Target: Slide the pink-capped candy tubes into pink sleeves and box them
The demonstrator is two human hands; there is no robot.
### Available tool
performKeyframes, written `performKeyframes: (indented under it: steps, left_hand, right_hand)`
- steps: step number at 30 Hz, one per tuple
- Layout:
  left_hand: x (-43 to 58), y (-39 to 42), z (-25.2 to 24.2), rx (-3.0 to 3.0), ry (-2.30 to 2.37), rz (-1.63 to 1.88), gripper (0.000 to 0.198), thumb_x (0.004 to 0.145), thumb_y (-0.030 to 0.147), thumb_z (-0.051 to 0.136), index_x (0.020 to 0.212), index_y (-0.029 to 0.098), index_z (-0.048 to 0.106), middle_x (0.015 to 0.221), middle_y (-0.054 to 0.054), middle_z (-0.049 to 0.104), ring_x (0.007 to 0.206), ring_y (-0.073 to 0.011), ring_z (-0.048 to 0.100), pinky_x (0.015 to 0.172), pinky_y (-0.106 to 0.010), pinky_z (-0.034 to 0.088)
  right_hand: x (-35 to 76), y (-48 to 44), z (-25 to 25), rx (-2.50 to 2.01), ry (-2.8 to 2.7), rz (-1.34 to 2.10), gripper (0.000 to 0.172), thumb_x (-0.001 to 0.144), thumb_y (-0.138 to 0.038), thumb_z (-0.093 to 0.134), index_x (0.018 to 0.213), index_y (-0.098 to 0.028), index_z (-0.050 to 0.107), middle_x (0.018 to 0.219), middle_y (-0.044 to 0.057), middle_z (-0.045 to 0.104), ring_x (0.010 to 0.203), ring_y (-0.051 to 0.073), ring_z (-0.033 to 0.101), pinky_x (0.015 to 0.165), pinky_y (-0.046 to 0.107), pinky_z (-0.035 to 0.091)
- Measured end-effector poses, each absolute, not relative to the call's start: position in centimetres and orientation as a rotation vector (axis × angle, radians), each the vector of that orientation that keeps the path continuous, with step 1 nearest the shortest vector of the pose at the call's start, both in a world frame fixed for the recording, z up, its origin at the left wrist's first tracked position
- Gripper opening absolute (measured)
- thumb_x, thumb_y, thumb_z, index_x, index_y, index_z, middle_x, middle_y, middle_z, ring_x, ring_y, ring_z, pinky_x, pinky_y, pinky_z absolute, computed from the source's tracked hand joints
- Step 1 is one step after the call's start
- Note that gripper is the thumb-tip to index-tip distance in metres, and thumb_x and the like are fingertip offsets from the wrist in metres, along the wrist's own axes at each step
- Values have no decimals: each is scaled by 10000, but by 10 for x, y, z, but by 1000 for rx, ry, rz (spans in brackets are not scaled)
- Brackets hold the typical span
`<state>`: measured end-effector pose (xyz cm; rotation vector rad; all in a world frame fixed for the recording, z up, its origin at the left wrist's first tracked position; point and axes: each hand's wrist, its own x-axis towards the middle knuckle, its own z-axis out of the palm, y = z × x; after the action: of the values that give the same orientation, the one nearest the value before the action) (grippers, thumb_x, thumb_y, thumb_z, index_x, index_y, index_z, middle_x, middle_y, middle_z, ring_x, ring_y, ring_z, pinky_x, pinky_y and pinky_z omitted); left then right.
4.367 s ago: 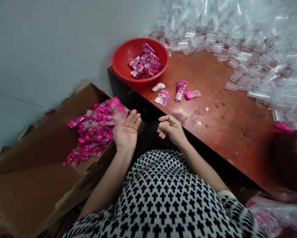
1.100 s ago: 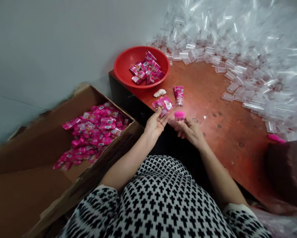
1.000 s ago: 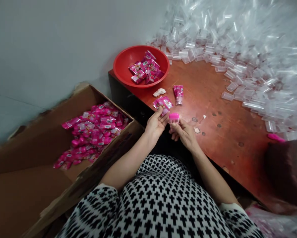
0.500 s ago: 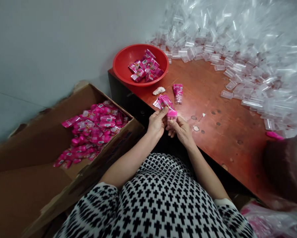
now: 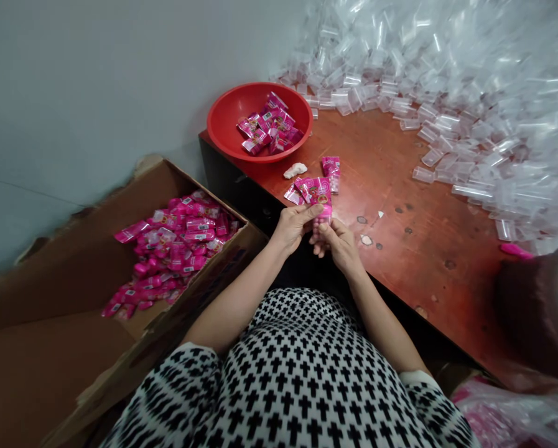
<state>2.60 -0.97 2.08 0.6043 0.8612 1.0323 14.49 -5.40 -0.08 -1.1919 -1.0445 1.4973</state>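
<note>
Both hands grip one candy pack [image 5: 322,189], a clear cup of pink beads with a printed pink wrapper spreading out above it. My left hand [image 5: 293,228] pinches it at the wrapper's neck, thumb across the front. Lower down, my right hand [image 5: 339,245] has its thumb and fingers closed on the bead-filled cup. Just beyond them on the table lies another pink pack [image 5: 331,174], its lower end partly covered by the held one. Left of the held pack are flat pink wrappers [image 5: 294,194] and a crumpled white lump [image 5: 295,170].
A red bowl [image 5: 223,140] of pink wrappers stands at the table's far left corner. Clear plastic cups [image 5: 428,124] are heaped across the back right. A cardboard box [image 5: 36,283] with several pink packs sits at left. A dark bucket [image 5: 530,305] of pink beads stands at right.
The wrapper above the cup now spreads wider and faces up, where it was narrower and tilted left. Both hands keep their hold; the view has shifted slightly.
</note>
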Motion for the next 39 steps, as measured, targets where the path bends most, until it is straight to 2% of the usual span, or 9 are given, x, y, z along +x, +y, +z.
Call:
performKeyframes:
  steps: [3,6,12,18,24,31,33,36,39]
  left_hand:
    - [24,-7,21,707,891,1008,292,550,317,837,613,79,679,549,-33,621,480,-89,550,516,-221,462]
    - [25,-9,22,756,946,1008,275,564,295,828,671,70,714,626,-64,670,528,-104,586,539,-214,471]
    - [27,-15,25,696,896,957,306,576,332,822,559,87,640,458,-23,557,373,-88,476,381,-221,375]
    - [19,-9,20,561,943,1073,300,522,297,848,648,80,683,634,-60,668,558,-104,598,572,-227,497]
    - [25,-26,17,594,860,964,308,549,326,838,623,73,678,552,-21,601,481,-67,521,498,-204,452]
    - [-16,-35,28,531,859,1082,239,640,258,801,774,94,692,823,-97,723,763,-182,687,787,-327,548]
    - [-45,-35,34,437,896,1323,208,763,335,704,832,141,678,910,-73,737,858,-192,694,848,-346,540]
    - [-82,-33,36,279,995,1620,423,910,525,412,861,166,629,889,-44,748,855,-151,693,839,-297,540]
    - [-89,-34,28,237,1101,1628,401,879,530,477,974,161,600,824,-58,746,794,-160,704,775,-298,549]
  right_hand:
    - [146,-52,0,-1140,-960,1591,356,779,-539,600,868,-198,550,637,-29,648,411,81,556,358,183,426]
    - [145,-53,1,-1258,-1059,1355,322,784,-517,610,835,-203,556,635,-36,633,433,74,559,388,179,443]
    - [144,-53,-1,-1182,-992,1451,348,780,-544,602,807,-200,553,649,-25,644,449,82,571,400,193,459]
    - [146,-57,-4,-1041,-860,1560,412,725,-472,696,1019,-234,533,853,-6,693,654,117,674,586,244,567]
    - [145,-51,-3,-1051,-719,1498,401,646,-421,772,875,-229,505,641,-57,662,509,101,629,490,208,534]
    - [147,-34,11,-1206,-1063,1570,402,646,-513,736,772,-201,518,645,-17,663,502,107,602,465,213,478]
    - [153,-20,19,-1337,-1262,1347,411,692,-574,669,789,-193,546,696,8,660,574,129,613,551,259,501]
    - [165,11,26,-1702,-1527,718,441,772,-595,569,909,-176,582,857,73,677,781,206,636,734,361,495]
    - [173,43,23,-2021,-1699,337,514,799,-544,554,1113,-137,542,1132,169,631,1041,296,584,857,435,445]
